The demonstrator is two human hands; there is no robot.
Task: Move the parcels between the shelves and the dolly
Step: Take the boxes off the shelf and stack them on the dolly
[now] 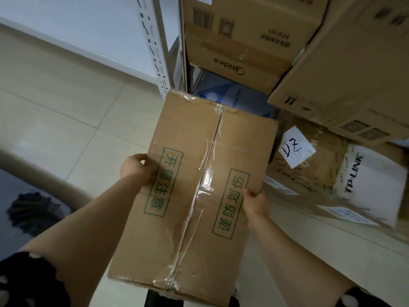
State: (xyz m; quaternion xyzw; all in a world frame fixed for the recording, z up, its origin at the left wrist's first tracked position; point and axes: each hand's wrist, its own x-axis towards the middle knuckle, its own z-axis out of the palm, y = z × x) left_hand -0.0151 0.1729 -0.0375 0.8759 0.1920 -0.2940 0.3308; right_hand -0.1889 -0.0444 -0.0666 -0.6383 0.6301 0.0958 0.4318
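A rectangular brown cardboard box (194, 196) is held in front of the shelves. Its top seam is sealed with glossy, wrinkled clear tape, and green framed Chinese characters are printed on each flap. The left hand (135, 168) grips its left edge and the right hand (255, 203) its right edge, thumbs on top, fingers hidden beneath. Behind it, a carton (239, 41) on a shelf reads "Midea". Lower down lies a TP-LINK carton (321, 173) bearing a crumpled white note (297, 147) with handwritten digits. A slotted white metal upright (155, 45) stands on the pale tiled floor (66, 129).

parcel (194, 185) between hands, shelves (159, 52) behind
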